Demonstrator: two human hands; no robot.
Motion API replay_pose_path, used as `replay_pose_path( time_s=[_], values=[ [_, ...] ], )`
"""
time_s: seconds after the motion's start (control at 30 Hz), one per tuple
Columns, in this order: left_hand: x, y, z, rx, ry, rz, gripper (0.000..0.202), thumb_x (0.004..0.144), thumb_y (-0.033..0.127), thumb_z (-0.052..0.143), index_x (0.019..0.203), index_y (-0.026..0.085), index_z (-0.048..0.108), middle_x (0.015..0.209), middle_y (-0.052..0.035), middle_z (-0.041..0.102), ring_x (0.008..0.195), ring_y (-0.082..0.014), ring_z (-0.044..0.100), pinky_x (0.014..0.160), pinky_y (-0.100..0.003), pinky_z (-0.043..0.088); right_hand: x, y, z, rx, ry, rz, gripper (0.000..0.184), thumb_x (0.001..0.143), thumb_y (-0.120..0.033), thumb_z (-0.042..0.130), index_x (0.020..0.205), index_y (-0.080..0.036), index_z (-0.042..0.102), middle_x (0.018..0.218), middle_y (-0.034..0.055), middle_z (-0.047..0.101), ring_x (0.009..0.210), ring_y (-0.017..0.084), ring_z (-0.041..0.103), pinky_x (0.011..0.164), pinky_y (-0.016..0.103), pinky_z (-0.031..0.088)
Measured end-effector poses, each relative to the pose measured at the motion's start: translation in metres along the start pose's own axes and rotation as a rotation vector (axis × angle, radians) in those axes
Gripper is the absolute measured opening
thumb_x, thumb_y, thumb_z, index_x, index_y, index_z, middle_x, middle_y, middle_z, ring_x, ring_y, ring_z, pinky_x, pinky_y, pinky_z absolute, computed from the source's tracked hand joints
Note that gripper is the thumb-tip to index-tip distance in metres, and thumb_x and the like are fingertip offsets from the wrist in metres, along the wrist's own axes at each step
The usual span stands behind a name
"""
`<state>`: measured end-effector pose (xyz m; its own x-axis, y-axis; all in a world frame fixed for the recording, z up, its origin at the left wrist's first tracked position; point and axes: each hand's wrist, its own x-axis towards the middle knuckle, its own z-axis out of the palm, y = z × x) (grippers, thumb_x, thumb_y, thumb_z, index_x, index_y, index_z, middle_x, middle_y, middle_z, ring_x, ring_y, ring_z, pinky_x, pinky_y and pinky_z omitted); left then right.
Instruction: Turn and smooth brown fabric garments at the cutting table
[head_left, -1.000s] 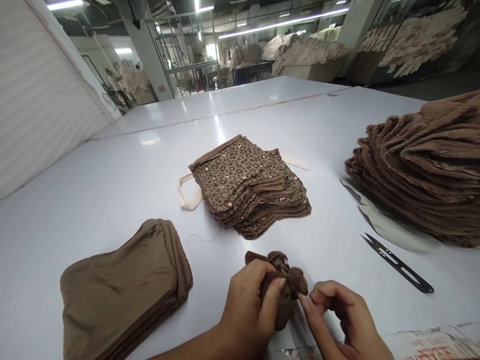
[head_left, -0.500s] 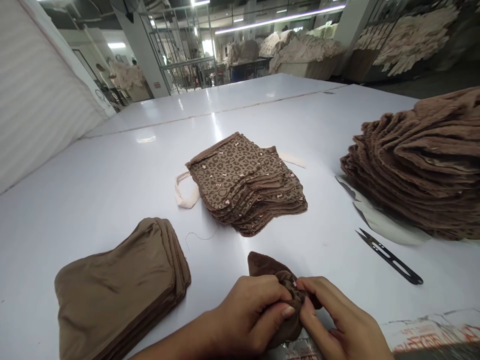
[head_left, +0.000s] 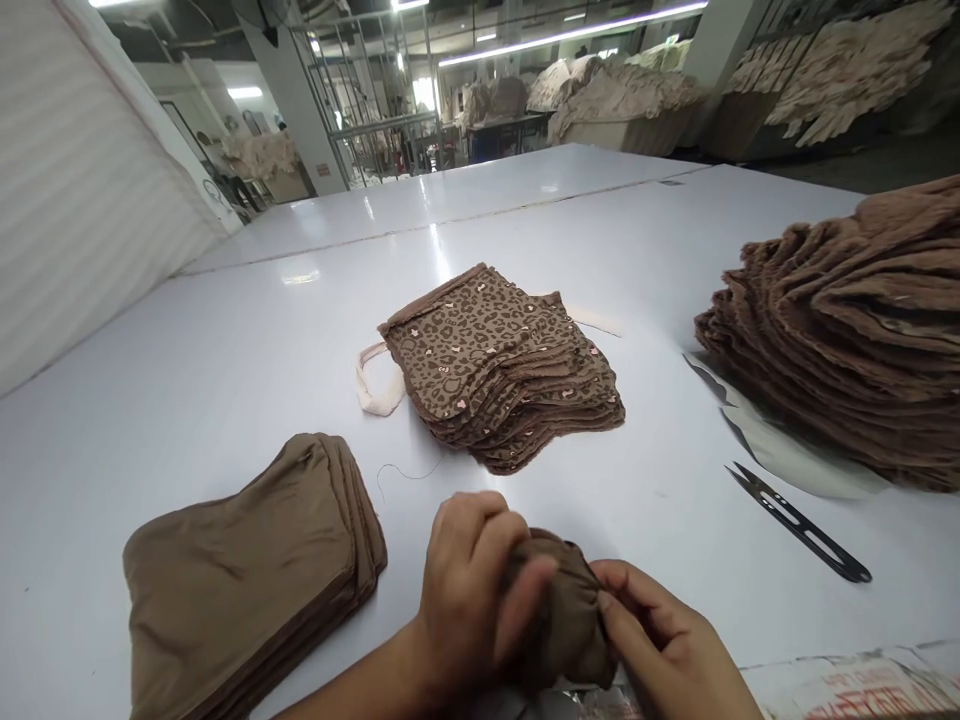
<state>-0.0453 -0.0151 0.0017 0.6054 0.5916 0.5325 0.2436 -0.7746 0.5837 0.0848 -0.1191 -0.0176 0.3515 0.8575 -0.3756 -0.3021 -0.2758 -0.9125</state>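
Bunched brown fabric piece (head_left: 562, 615) gripped in both hands at near table (head_left: 225, 350) edge.
Left hand (head_left: 469, 585) clenched around it; right hand (head_left: 660, 645) pinching its right side. Leopard-print stack (head_left: 502, 365) beyond.

Leopard-print stack (head_left: 502, 370), plain brown stack (head_left: 247, 570), white table (head_left: 187, 380).

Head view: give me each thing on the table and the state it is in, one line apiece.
Brown fabric piece: bunched up, gripped by both hands.
Left hand: closed over the piece.
Right hand: fingers pinching its edge.
Leopard-print stack: flat, fanned, untouched.
Plain brown stack: folded, lying flat, untouched.
Large brown pile: heaped, untouched.
Thread snips: lying flat on the table, unheld.
Cream strip: looped, beside the leopard-print stack.
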Motion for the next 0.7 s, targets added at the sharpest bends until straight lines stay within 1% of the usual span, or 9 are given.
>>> replay_pose_path(
  time_s=[0.03, 0.07, 0.13, 0.2, 0.3, 0.4, 0.53, 0.63, 0.7],
  values=[
    [0.001, 0.004, -0.003, 0.069, 0.006, 0.102, 0.029, 0.089, 0.042, 0.044, 0.089, 0.015, 0.054, 0.085, -0.0092, 0.057, 0.076, -0.0194, 0.051, 0.067, -0.032, 0.043, 0.000, 0.000, 0.000, -0.055, 0.035, -0.038, 0.024, 0.078, -0.041, 0.060, 0.086, -0.019, 0.062, 0.070, 0.0014, 0.062, 0.067, 0.018, 0.061, 0.062, 0.026, 0.050],
    [0.001, 0.008, -0.005, 0.107, -0.038, 0.165, 0.035, 0.088, 0.048, 0.044, 0.090, 0.015, 0.055, 0.083, -0.0085, 0.057, 0.073, -0.0191, 0.051, 0.064, -0.031, 0.043, -0.001, -0.001, 0.001, -0.129, 0.070, -0.088, 0.023, 0.078, -0.040, 0.060, 0.086, -0.019, 0.062, 0.072, 0.0020, 0.063, 0.071, 0.019, 0.063, 0.065, 0.027, 0.051],
    [0.003, 0.011, -0.005, 0.157, -0.170, 0.215, 0.038, 0.088, 0.050, 0.042, 0.087, 0.015, 0.055, 0.078, -0.0064, 0.057, 0.067, -0.0179, 0.049, 0.058, -0.029, 0.040, -0.002, -0.002, 0.001, -0.298, 0.138, -0.196, 0.021, 0.080, -0.038, 0.056, 0.087, -0.019, 0.062, 0.071, 0.0020, 0.064, 0.071, 0.019, 0.064, 0.065, 0.026, 0.052],
    [0.004, 0.010, -0.002, 0.167, -0.264, 0.219, 0.027, 0.093, 0.034, 0.038, 0.082, 0.015, 0.054, 0.074, -0.0052, 0.057, 0.065, -0.0171, 0.048, 0.055, -0.028, 0.037, -0.004, -0.004, 0.001, -0.466, 0.207, -0.313, 0.018, 0.082, -0.034, 0.053, 0.087, -0.019, 0.060, 0.069, 0.0009, 0.062, 0.065, 0.017, 0.063, 0.061, 0.024, 0.052],
    [0.007, 0.005, 0.000, -0.055, -0.374, 0.183, 0.016, 0.090, 0.016, 0.036, 0.078, 0.016, 0.047, 0.074, -0.0046, 0.054, 0.066, -0.0157, 0.045, 0.056, -0.026, 0.036, -0.005, -0.008, 0.000, -0.724, 0.255, -0.527, 0.008, 0.084, -0.027, 0.050, 0.086, -0.022, 0.055, 0.069, -0.0019, 0.059, 0.061, 0.013, 0.060, 0.057, 0.020, 0.049],
    [0.010, 0.004, -0.006, -0.433, -0.461, -0.005, 0.010, 0.087, 0.020, 0.039, 0.077, 0.018, 0.040, 0.074, -0.0032, 0.049, 0.067, -0.0141, 0.041, 0.059, -0.025, 0.035, -0.005, -0.014, -0.004, -0.944, 0.252, -0.705, 0.005, 0.085, -0.022, 0.048, 0.089, -0.024, 0.051, 0.078, -0.0014, 0.058, 0.072, 0.013, 0.060, 0.061, 0.020, 0.048],
    [0.010, 0.006, -0.010, -0.873, -0.545, -0.306, 0.023, 0.088, 0.035, 0.043, 0.075, 0.018, 0.039, 0.073, -0.0009, 0.041, 0.067, -0.0122, 0.036, 0.061, -0.024, 0.033, -0.005, -0.020, -0.009, -1.057, 0.300, -0.820, 0.011, 0.088, -0.022, 0.045, 0.098, -0.024, 0.049, 0.089, 0.0015, 0.059, 0.083, 0.014, 0.060, 0.071, 0.023, 0.047],
    [0.007, 0.005, -0.005, -1.159, -0.535, -0.578, 0.031, 0.085, 0.044, 0.051, 0.075, 0.016, 0.042, 0.071, 0.0013, 0.037, 0.063, -0.0099, 0.032, 0.058, -0.022, 0.028, -0.002, -0.022, -0.008, -1.032, 0.304, -0.783, 0.012, 0.089, -0.023, 0.044, 0.100, -0.025, 0.048, 0.089, 0.0009, 0.060, 0.082, 0.014, 0.061, 0.070, 0.022, 0.048],
    [0.005, 0.003, 0.001, -1.271, -0.475, -0.715, 0.033, 0.083, 0.046, 0.054, 0.076, 0.016, 0.042, 0.068, 0.0027, 0.037, 0.060, -0.0084, 0.030, 0.056, -0.021, 0.026, 0.000, -0.020, -0.006, -0.948, 0.318, -0.658, 0.010, 0.090, -0.028, 0.044, 0.098, -0.026, 0.049, 0.088, 0.0007, 0.061, 0.077, 0.014, 0.063, 0.059, 0.020, 0.050]
  ],
)
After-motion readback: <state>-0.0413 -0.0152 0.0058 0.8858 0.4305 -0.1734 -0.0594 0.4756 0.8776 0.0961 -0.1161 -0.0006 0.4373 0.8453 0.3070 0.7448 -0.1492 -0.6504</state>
